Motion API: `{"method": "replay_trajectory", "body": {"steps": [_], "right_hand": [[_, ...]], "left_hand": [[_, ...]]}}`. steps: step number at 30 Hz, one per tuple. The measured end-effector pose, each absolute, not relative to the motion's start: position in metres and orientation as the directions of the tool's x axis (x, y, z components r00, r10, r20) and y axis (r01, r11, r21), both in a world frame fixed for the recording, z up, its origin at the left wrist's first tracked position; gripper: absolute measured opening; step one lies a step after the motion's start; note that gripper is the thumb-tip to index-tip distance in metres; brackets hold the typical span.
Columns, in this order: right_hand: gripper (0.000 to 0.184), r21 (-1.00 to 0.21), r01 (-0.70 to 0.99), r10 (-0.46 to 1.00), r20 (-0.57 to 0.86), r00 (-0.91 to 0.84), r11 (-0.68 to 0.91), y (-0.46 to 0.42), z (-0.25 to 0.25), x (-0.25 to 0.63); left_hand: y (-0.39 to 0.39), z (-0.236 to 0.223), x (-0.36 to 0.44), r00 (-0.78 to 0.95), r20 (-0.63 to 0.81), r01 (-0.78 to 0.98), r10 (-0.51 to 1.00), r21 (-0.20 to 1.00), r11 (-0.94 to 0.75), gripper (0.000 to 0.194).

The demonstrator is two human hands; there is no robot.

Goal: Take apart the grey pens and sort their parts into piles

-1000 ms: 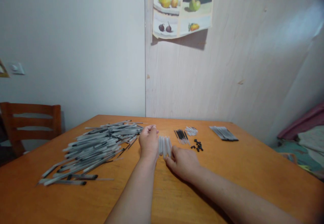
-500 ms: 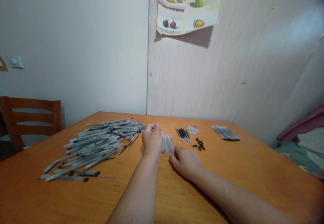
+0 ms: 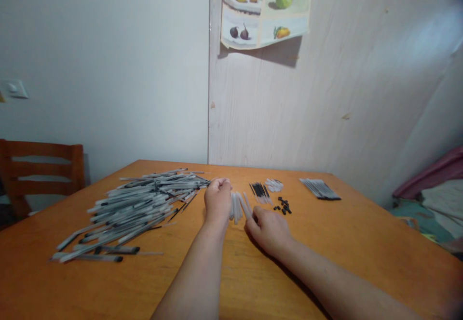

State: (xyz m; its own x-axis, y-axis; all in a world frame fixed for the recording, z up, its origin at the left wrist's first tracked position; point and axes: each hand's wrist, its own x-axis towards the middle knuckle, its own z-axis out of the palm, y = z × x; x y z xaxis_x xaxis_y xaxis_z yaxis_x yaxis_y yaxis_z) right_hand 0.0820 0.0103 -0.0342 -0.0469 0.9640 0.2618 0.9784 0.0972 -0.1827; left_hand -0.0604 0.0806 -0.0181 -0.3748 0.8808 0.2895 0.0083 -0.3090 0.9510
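Note:
Several translucent white pen barrels [image 3: 236,209] lie side by side on the table between my hands. My right hand [image 3: 271,228] is closed, thumb and fingers pinching the near end of one pen barrel [image 3: 247,203], which slants away from the row. At the left side of the row, my left hand [image 3: 218,202] is curled closed; its fingertips face away, and whatever they hold is hidden. Just beyond my right hand are dark ink refills [image 3: 259,192], small whitish pieces [image 3: 274,185] and a cluster of small black pieces [image 3: 285,206].
A large loose pile of pens [image 3: 144,204] covers the left of the wooden table [image 3: 231,281]. Toward the far right lies a neat row of pens [image 3: 320,189]. A wooden chair [image 3: 43,170] stands at the left, and folded cloth [image 3: 443,204] is off to the right.
My right hand has moved slightly right, drawing one pen barrel apart from the row at its near end. My left hand stays nearly in place. The view has shifted a little.

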Motion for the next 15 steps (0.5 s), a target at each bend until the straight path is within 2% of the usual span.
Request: {"method": "replay_trajectory", "body": {"steps": [3, 6, 8, 10, 12, 15], "right_hand": [[0.029, -0.246, 0.962, 0.958, 0.282, -0.049, 0.122, 0.009, -0.03, 0.087], [0.026, -0.314, 0.934, 0.947, 0.315, -0.068, 0.172, 0.009, -0.028, 0.093], [0.025, -0.373, 0.902, 0.936, 0.341, -0.085, 0.218, 0.011, -0.027, 0.098], [0.025, -0.447, 0.856, 0.924, 0.371, -0.087, 0.26, 0.014, -0.027, 0.103], [0.025, -0.535, 0.797, 0.919, 0.39, -0.062, 0.281, 0.018, -0.028, 0.108], [0.023, -0.662, 0.683, 0.914, 0.406, -0.022, 0.311, 0.025, -0.027, 0.114]], "left_hand": [[0.079, -0.019, -0.06, -0.318, 0.342, 0.124, 0.884, 0.94, -0.319, 0.022], [0.072, -0.015, -0.057, -0.171, 0.455, 0.286, 0.874, 0.872, -0.398, 0.026], [0.063, -0.011, -0.055, 0.002, 0.542, 0.449, 0.841, 0.75, -0.485, 0.034], [0.054, -0.007, -0.052, 0.139, 0.556, 0.592, 0.82, 0.617, -0.518, 0.038], [0.047, -0.005, -0.05, 0.23, 0.543, 0.655, 0.808, 0.528, -0.541, 0.037], [0.041, -0.004, -0.048, 0.289, 0.529, 0.697, 0.798, 0.456, -0.554, 0.032]]}}
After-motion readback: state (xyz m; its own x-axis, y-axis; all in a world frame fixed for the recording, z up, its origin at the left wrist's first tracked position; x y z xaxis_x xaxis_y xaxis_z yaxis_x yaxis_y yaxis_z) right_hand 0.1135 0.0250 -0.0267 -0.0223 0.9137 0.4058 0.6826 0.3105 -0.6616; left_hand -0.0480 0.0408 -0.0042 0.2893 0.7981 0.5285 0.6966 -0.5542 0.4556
